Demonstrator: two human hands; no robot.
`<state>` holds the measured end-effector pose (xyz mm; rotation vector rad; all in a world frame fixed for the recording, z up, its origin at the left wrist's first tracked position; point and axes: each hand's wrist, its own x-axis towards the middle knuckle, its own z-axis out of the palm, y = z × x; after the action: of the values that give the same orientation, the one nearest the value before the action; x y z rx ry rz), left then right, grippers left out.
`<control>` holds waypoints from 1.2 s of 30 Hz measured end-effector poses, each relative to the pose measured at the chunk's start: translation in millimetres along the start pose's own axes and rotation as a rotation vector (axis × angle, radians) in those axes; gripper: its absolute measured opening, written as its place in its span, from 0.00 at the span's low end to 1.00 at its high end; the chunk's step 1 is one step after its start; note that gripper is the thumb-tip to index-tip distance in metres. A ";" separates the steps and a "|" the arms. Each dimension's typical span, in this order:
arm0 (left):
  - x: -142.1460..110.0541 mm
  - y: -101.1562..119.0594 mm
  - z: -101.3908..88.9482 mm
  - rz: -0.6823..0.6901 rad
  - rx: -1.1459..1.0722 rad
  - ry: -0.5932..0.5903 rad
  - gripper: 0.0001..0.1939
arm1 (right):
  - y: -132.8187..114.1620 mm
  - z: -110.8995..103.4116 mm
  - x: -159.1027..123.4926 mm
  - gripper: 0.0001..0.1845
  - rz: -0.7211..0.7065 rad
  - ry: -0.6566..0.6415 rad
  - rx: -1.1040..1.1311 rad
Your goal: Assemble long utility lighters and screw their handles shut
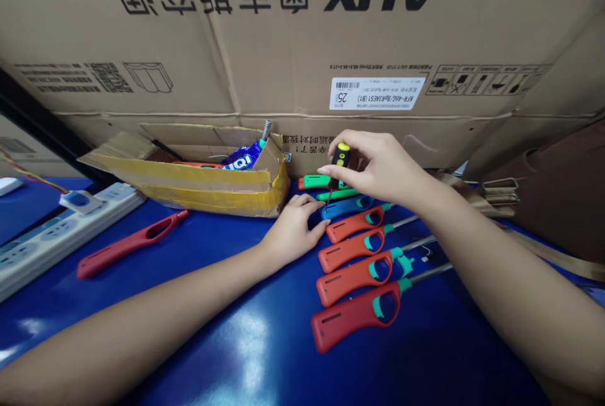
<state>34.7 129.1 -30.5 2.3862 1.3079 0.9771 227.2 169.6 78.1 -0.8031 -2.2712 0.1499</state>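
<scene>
Head view shows the right hand (pixel 378 163) pinching a small screwdriver (pixel 336 166) by its black handle with a yellow cap, the thin dark shaft pointing down onto the butt end of a blue lighter (pixel 347 206). That lighter is long and slim, with a teal trigger inside a loop in the handle. The left hand (pixel 293 229) lies flat on the blue table (pixel 246 343), fingers loosely spread and holding nothing, its fingertips touching the blue lighter's near-left end. 4 orange-red lighters (pixel 354 248) with teal triggers and metal nozzles lie side by side nearer the camera; 2 green ones (pixel 326 184) lie just beyond. Far left of the hands sits an open yellow-taped cardboard box (pixel 208 182). A lone red lighter shell (pixel 130 243) lies left, near a white power strip (pixel 51 236).
</scene>
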 end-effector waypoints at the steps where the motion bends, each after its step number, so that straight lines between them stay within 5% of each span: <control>1: 0.0 0.1 -0.2 0.001 0.000 -0.001 0.15 | 0.5 -0.1 0.3 0.18 0.007 0.001 -0.006; 8: -1.0 -0.7 0.4 0.009 -0.005 0.005 0.17 | -1.9 3.3 0.8 0.19 0.081 0.023 -0.030; 13: -1.5 -1.7 0.4 0.017 -0.004 -0.002 0.16 | -7.4 -4.0 -0.9 0.27 0.035 -0.155 0.020; 19: -1.2 -0.9 -0.1 0.026 0.001 0.009 0.15 | -5.4 6.3 -1.3 0.23 0.109 0.074 -0.322; 24: -0.6 -0.3 0.2 0.035 -0.010 0.016 0.13 | 1.5 9.7 -1.7 0.24 0.036 0.006 -0.091; 28: -0.7 -0.2 -0.1 0.029 -0.017 0.023 0.12 | -1.6 7.5 -2.8 0.23 0.005 0.124 -0.240; 32: -0.7 0.0 -0.6 0.027 -0.022 0.016 0.12 | -5.7 7.9 -2.6 0.24 -0.036 0.019 -0.040; 36: -0.6 0.2 -0.7 0.023 -0.027 0.016 0.13 | -6.7 10.7 -2.8 0.19 0.039 0.189 -0.144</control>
<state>34.1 128.5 -30.1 2.3830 1.2671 1.0152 218.3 163.9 70.6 -0.8973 -2.1063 -0.0697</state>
